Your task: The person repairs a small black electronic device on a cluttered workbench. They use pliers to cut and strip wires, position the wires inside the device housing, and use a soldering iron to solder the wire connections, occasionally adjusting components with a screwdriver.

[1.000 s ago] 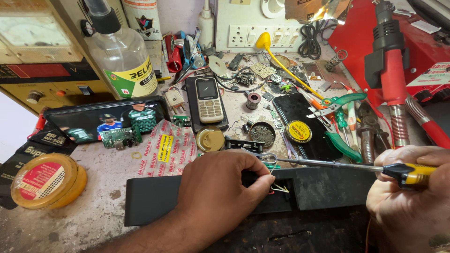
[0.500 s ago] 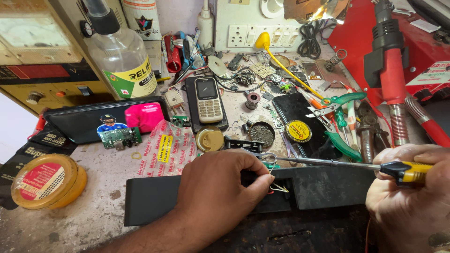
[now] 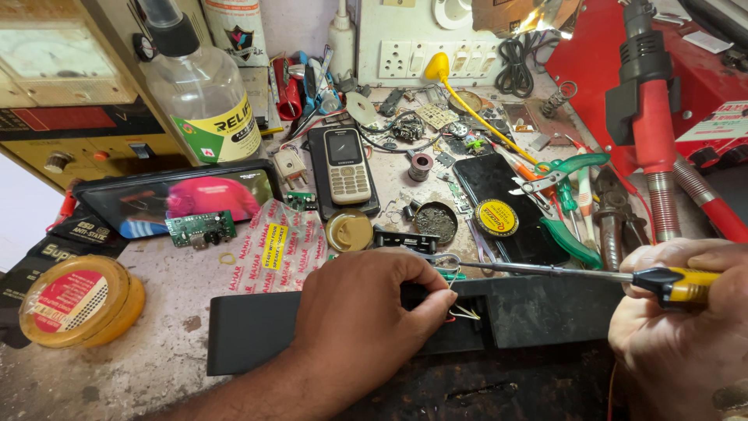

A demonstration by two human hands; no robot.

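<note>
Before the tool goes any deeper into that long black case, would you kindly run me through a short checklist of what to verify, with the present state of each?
1. Case steadied: the left hand rests on the long black case, fingertips at the opening. Ok.
2. Tool gripped: the right hand holds the yellow-handled screwdriver by its handle. Ok.
3. Tip position: the tip ends behind the left fingers. Cannot tell.
4. Loose wires: thin coloured strands stick out of the opening beside the fingertips, unprotected. Not ok.
5. Fingers away from the tip: very close. Not ok.
6. Working room: pliers and green-handled cutters crowd the bench just behind the shaft. Not ok.
</note>
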